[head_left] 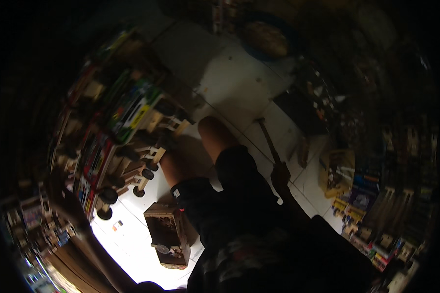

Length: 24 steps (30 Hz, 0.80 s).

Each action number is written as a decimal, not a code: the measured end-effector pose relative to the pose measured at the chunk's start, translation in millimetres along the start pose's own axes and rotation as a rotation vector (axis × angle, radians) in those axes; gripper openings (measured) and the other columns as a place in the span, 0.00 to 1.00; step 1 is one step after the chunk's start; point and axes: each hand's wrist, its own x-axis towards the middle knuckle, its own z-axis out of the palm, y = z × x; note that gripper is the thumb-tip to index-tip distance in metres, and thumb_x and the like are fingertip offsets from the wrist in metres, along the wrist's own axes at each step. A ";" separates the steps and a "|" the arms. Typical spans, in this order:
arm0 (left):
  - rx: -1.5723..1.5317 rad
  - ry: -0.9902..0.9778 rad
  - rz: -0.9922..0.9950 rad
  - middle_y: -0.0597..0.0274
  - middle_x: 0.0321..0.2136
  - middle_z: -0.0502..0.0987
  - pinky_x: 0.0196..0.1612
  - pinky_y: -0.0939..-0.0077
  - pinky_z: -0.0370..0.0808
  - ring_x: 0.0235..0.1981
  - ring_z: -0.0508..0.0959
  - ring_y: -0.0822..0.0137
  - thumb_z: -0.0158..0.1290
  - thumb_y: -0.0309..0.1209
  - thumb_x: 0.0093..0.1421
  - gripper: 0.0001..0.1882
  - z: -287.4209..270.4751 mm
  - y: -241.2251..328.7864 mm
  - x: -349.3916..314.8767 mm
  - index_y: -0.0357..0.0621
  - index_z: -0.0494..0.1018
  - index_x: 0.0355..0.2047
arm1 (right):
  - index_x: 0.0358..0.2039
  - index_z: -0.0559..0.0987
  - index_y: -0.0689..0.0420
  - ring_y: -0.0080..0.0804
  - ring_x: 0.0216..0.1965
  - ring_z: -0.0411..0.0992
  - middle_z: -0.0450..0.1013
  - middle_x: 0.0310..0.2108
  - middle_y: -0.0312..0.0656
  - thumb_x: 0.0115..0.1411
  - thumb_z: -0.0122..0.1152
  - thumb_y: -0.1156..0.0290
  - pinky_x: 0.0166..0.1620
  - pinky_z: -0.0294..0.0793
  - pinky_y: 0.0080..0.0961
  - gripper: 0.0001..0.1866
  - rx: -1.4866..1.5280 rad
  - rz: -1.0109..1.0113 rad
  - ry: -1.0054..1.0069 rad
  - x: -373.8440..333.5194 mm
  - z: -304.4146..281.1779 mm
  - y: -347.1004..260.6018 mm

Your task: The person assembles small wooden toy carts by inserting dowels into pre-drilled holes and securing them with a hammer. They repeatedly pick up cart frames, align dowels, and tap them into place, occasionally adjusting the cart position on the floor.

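Note:
My right hand [280, 175] is closed around the handle of a hammer [270, 141], whose head points away from me above the tiled floor. On the far left my left hand [67, 201] reaches beside a stack of wooden toy trucks [132, 117] with black wheels and brightly coloured panels. That hand is dark and smeared, so its fingers do not show clearly. Whether it touches a truck I cannot tell.
A wooden box [180, 262] with small items inside stands on the floor near my legs. To the right are a yellowish container [349, 161] of small things and more stacked toys [386, 244]. A blue-rimmed basin [252, 51] sits at the far side, beyond the white tiles [232, 73].

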 end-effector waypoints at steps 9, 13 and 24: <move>-0.098 -0.130 0.089 0.45 0.46 0.81 0.48 0.68 0.81 0.45 0.82 0.56 0.53 0.24 0.70 0.15 18.8 87.0 -79.5 0.27 0.76 0.53 | 0.73 0.56 0.54 0.59 0.59 0.66 0.65 0.60 0.59 0.63 0.60 0.67 0.59 0.70 0.54 0.40 0.118 0.152 0.079 59.9 13.8 13.4; -0.234 -0.219 -0.140 0.48 0.44 0.79 0.48 0.68 0.76 0.44 0.78 0.61 0.52 0.28 0.71 0.17 46.2 123.5 -130.3 0.27 0.74 0.55 | 0.67 0.61 0.60 0.58 0.59 0.67 0.63 0.60 0.60 0.62 0.60 0.65 0.58 0.72 0.53 0.35 0.039 0.611 0.096 82.0 -9.0 53.5; -0.302 -0.383 -0.385 0.63 0.37 0.74 0.43 0.75 0.71 0.37 0.70 0.71 0.52 0.25 0.68 0.17 46.7 184.6 -135.3 0.26 0.73 0.53 | 0.55 0.80 0.52 0.46 0.47 0.76 0.80 0.47 0.44 0.58 0.69 0.50 0.58 0.71 0.45 0.28 -0.431 0.325 0.192 83.5 -100.6 395.8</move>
